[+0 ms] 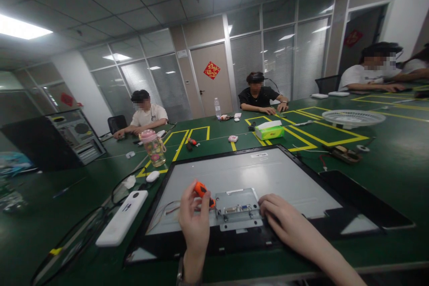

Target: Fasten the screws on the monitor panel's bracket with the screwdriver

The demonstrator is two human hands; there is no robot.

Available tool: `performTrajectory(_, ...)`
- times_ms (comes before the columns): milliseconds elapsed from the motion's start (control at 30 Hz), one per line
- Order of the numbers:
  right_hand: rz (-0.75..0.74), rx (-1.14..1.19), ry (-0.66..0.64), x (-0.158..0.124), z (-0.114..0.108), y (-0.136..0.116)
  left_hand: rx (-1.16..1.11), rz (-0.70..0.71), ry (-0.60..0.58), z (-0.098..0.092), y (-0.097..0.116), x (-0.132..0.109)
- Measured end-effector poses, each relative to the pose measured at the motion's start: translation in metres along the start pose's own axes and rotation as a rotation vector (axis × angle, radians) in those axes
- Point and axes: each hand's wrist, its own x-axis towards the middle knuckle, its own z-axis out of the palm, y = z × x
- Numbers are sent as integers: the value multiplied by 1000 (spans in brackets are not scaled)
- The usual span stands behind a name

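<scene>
A flat monitor panel (284,178) lies face down on the green table, its grey metal back up and a black frame around it. Near its front edge sits a small metal cover plate (236,201) with connector ports. My left hand (193,219) is closed round an orange-handled screwdriver (203,191), whose tip points at the plate's left edge. My right hand (278,216) rests on the panel just right of the plate, fingers curled down against it, holding nothing I can make out. Thin coloured wires run left from the plate.
A white oblong device (122,223) and black cables lie left of the panel. A pink-lidded bottle (153,146), tissue box (270,131), white fan grille (351,118) and open computer case (72,136) stand farther off. Three other people sit along the table's far side.
</scene>
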Motion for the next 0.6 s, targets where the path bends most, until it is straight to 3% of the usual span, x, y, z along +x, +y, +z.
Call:
performTrajectory(233, -35, -17, 41, -2, 1, 4, 70, 53, -52, -1, -2, -1)
performTrajectory(400, -207, -120, 137, 13, 0, -4, 38, 65, -59, 0, -4, -2)
performTrajectory(500, -332, -241, 16, 36, -2, -25, 48, 81, -46, 1, -3, -2)
performTrajectory(600, -490, -256, -203, 63, -1, -49, 54, 72, -28, 1, -2, -1)
